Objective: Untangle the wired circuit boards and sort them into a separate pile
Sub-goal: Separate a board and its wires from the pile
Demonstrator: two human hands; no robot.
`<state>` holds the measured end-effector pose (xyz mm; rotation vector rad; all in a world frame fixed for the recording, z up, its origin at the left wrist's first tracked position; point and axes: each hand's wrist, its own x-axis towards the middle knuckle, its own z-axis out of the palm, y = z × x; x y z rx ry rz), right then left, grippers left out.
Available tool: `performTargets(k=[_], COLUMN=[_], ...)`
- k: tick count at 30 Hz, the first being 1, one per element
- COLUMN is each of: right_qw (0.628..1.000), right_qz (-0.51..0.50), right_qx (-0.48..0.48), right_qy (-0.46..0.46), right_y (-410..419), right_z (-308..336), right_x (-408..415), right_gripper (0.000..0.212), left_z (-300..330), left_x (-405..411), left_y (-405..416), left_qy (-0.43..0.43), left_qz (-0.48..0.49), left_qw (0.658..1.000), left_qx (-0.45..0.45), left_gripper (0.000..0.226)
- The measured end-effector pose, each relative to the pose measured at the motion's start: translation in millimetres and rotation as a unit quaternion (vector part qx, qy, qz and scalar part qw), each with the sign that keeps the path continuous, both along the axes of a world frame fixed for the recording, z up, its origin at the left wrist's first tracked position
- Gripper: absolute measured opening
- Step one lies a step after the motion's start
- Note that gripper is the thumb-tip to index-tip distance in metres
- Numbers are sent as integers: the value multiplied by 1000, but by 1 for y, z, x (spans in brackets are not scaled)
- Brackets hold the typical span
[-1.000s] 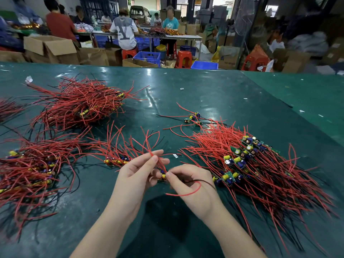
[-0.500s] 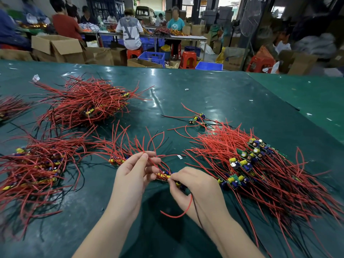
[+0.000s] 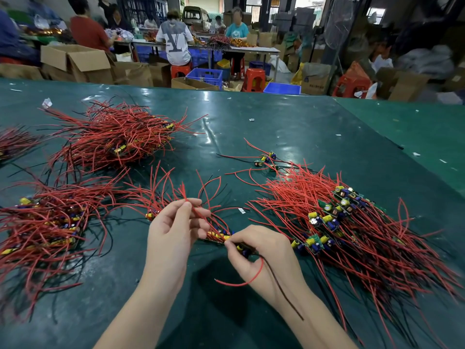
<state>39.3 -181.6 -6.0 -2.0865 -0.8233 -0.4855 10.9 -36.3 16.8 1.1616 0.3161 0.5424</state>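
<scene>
Green table (image 3: 276, 127); four wire piles | left hand (image 3: 173, 233) pinches red wire (image 3: 198, 214) | right hand (image 3: 261, 255) pinches board (image 3: 242, 248)

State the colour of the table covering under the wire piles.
Dark green table covering, shown in the head view.

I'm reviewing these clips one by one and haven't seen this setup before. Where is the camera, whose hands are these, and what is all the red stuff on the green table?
No machine here: a person wears a camera on the head, looking down at their own hands. On the green table lie heaps of small circuit boards with red and black wires, such as the big pile on the right. The left hand pinches red wires from a small tangle. The right hand grips one board, its red and black leads hanging over the wrist.
</scene>
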Motion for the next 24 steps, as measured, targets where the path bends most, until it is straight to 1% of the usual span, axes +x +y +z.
performTargets(k=[7,9,11,13,16,21,22,24], right_qw=[998,998,999,999,999,999,999,999], right_qz=[18,19,18,15,13,10,9,8], right_qx=[-54,-52,-44,-40,-45,-46,-46,-42], right_qy=[-24,-18,-5,8,11,-17,-20,-13], right_y=[-2,-2,-1,-2,-3,-4,-4,-4], right_z=[3,2,2,2,2,2,2,2], right_x=[-2,-3,-3,-2,-2,-1,-1,1], right_gripper=[6,5,6,7,7,5,5,5], left_z=[-4,-4,-4,-3,-3,-5,-4,-2], left_x=[1,1,1,1,1,2,2,1], left_y=[5,5,5,4,3,5,6,8], left_qy=[-1,-4,-8,-14,-16,9,11,9], left_qz=[37,28,5,-11,-7,22,18,-6], left_qw=[998,999,1000,1000,1000,997,998,1000], left_qx=[50,38,3,-10,21,71,67,16], left_gripper=[27,29,30,28,19,24,24,24])
